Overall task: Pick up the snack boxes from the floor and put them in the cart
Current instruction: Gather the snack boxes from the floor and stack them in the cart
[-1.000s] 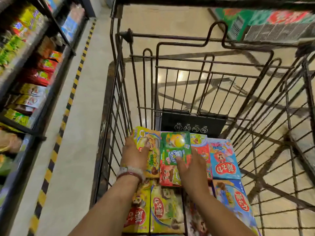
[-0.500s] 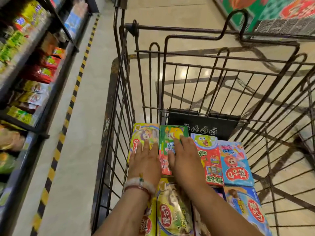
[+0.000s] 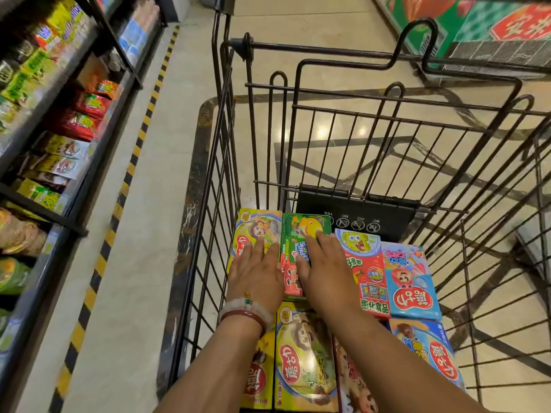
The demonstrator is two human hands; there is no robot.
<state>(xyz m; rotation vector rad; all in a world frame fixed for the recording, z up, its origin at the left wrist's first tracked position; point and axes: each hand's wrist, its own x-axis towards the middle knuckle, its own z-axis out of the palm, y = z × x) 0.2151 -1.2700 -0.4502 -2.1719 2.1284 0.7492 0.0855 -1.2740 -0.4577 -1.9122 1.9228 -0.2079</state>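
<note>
Snack boxes lie flat in rows on the floor of the wire cart [image 3: 387, 120]. Left hand [image 3: 256, 275] rests palm down, fingers extended and released, on the yellow box [image 3: 253, 231] at the cart's far left corner. Right hand [image 3: 325, 272] lies flat, fingers spread, gripping nothing, on the green box [image 3: 301, 228] touching the yellow box's right edge. A red SpongeBob box [image 3: 365, 263] and a blue box [image 3: 411, 281] continue the row rightward. Store shelves [image 3: 59, 120] stand left of the cart.
</note>
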